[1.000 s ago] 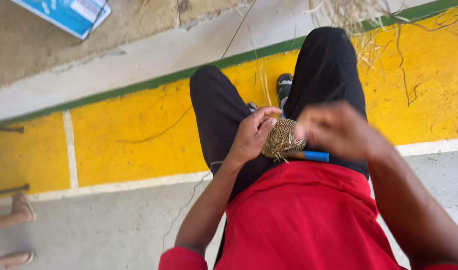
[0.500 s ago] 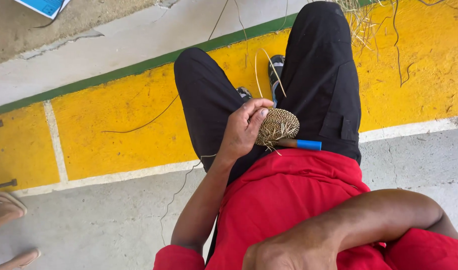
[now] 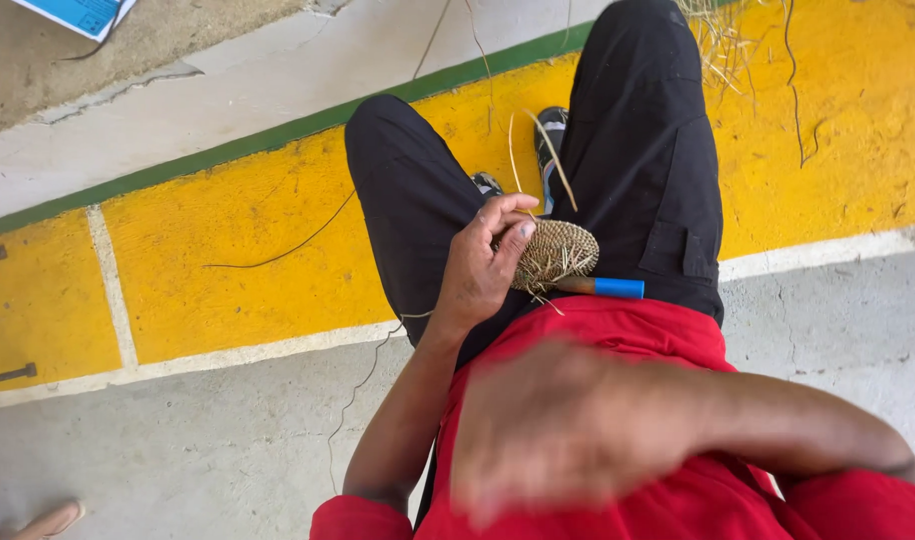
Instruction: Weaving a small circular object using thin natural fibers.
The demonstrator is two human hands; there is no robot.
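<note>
My left hand (image 3: 486, 262) grips a small round disc of woven straw (image 3: 558, 253) over my lap, with loose straw ends sticking up from it. A blue-handled tool (image 3: 606, 288) lies just under the disc on my black trousers. My right hand (image 3: 553, 425) is blurred, close to the camera in front of my red shirt, well apart from the disc, and I see nothing in it; its fingers look spread.
I sit over a yellow painted concrete band (image 3: 228, 260) with a green stripe. Loose straw strands (image 3: 723, 35) lie at the top right. A blue-and-white sheet (image 3: 78, 12) lies top left. Another person's foot (image 3: 43, 522) shows at the bottom left corner.
My right hand has left the woven disc, dropped to my shirt, then risen toward the camera. The left hand keeps hold of the disc.
</note>
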